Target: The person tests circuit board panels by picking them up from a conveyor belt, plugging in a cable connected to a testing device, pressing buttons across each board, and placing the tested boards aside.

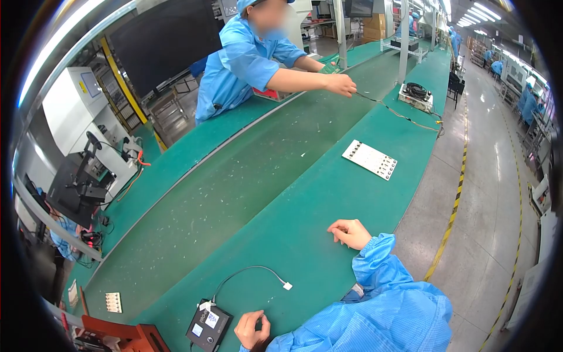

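My left hand (252, 330) rests on the green bench with its fingers curled in, and nothing shows in it. Just left of it lies a black box (209, 326) with a small lit display and a white label. From this box a thin cable (246, 268) arches to a white connector (287, 286) on the mat. Further up the bench, my right hand (350, 233) lies with bent fingers held together and nothing visible between them. Beyond that hand is a white board (369, 159) with rows of small dark parts.
A sunken belt (234, 164) runs along the bench. Across it, a co-worker (240, 64) in blue reaches over with one hand near a thin wire (399, 111). A white box with coiled black cable (416, 92) stands up the bench. Lower left are a small white board (114, 303) and an orange-red fixture (120, 331).
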{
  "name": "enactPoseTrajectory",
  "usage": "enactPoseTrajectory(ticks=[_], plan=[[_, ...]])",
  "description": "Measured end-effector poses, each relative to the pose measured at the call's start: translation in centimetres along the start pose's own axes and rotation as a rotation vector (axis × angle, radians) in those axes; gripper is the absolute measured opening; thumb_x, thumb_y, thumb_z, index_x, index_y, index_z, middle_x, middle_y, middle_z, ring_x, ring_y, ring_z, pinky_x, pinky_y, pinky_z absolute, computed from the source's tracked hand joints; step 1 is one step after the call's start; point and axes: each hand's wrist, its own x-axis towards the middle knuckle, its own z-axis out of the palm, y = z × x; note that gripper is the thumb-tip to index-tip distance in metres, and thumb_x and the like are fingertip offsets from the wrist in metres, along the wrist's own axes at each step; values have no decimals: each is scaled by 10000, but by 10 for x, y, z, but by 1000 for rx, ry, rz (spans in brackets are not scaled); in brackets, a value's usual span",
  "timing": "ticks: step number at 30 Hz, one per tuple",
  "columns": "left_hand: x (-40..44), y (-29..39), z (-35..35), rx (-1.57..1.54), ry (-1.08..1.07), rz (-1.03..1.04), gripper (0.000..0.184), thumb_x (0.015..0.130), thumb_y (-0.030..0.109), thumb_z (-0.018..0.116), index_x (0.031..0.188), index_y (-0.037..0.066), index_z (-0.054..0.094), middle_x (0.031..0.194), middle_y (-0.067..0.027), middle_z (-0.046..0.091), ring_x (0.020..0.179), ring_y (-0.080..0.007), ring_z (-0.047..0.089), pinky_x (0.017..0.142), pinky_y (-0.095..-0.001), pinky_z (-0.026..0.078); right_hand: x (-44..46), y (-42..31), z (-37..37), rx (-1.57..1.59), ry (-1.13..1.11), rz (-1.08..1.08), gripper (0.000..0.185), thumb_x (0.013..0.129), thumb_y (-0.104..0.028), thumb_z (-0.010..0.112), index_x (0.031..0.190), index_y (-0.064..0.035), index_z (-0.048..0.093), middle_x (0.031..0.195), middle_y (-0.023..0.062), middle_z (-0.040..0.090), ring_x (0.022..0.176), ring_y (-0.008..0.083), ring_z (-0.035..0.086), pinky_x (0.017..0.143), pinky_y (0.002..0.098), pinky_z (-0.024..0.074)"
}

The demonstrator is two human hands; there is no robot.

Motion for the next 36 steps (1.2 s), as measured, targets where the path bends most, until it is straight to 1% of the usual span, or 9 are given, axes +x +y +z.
enactPoseTrajectory(ticks=[6, 9, 11, 15, 19, 22, 24, 34, 36], plan=[[-3, -4, -1, 49, -16, -34, 191, 774, 82, 685, 964, 75, 675, 923, -118, 670, 810, -288, 647, 704, -345, 532, 0, 0, 3, -16, 8, -7, 206, 929, -154, 546, 1034, -27, 668, 712, 53, 664, 591, 104, 596, 542, 260, 489], [-3, -5, -1, 45, 18, 41, 191, 778, 73, 680, 968, 71, 672, 927, -121, 664, 812, -297, 641, 701, -358, 529, 1, -1, 3, -44, 18, 18, 204, 927, -157, 553, 1030, -28, 673, 707, 57, 667, 595, 112, 612, 538, 263, 497], [-4, -5, -5, 59, 25, 45, 197, 777, 68, 683, 973, 67, 669, 941, -127, 662, 819, -299, 638, 709, -359, 526, 4, 13, 10, 33, 29, -100, 210, 925, -169, 559, 1023, -26, 676, 701, 62, 669, 601, 122, 628, 539, 266, 507], [-11, -25, -1, 11, -63, 104, 219, 784, 52, 654, 997, 5, 639, 927, -182, 639, 876, -381, 604, 782, -431, 501, -2, 2, 5, -58, 79, -60, 208, 919, -178, 564, 1014, -29, 674, 710, 71, 680, 600, 136, 639, 558, 288, 522], [-5, -24, -5, 44, -170, 140, 205, 792, 63, 649, 988, 4, 643, 926, -188, 635, 879, -388, 597, 781, -436, 496, -1, 5, 5, -18, 35, -75, 217, 914, -189, 549, 1012, -42, 675, 715, 68, 685, 593, 146, 641, 574, 297, 523], [-3, -20, -5, 56, -111, 144, 190, 805, 69, 641, 986, 10, 647, 925, -194, 632, 864, -392, 598, 772, -438, 497, -1, 5, 3, -27, 27, -54, 228, 912, -196, 537, 1016, -47, 675, 715, 62, 686, 594, 146, 642, 582, 299, 523], [2, -22, -11, 14, -231, 134, 181, 820, 76, 636, 989, 14, 650, 940, -203, 634, 873, -388, 607, 783, -433, 499, 0, 6, 3, -34, 22, -55, 234, 911, -198, 532, 1019, -48, 674, 715, 59, 686, 597, 146, 642, 586, 299, 523], [2, -10, -10, 31, -146, 76, 182, 839, 91, 631, 1002, 11, 651, 963, -206, 641, 900, -386, 614, 821, -428, 499, -2, 0, 3, -55, 25, -59, 231, 904, -192, 531, 1015, -51, 676, 720, 57, 688, 605, 144, 646, 596, 298, 526], [-2, -27, -8, 18, -285, 67, 203, 828, 100, 640, 1010, 11, 649, 966, -206, 640, 892, -388, 612, 820, -433, 498, -3, 2, 3, -48, 31, -67, 231, 903, -191, 531, 1015, -50, 676, 718, 57, 688, 606, 145, 647, 598, 298, 527]])
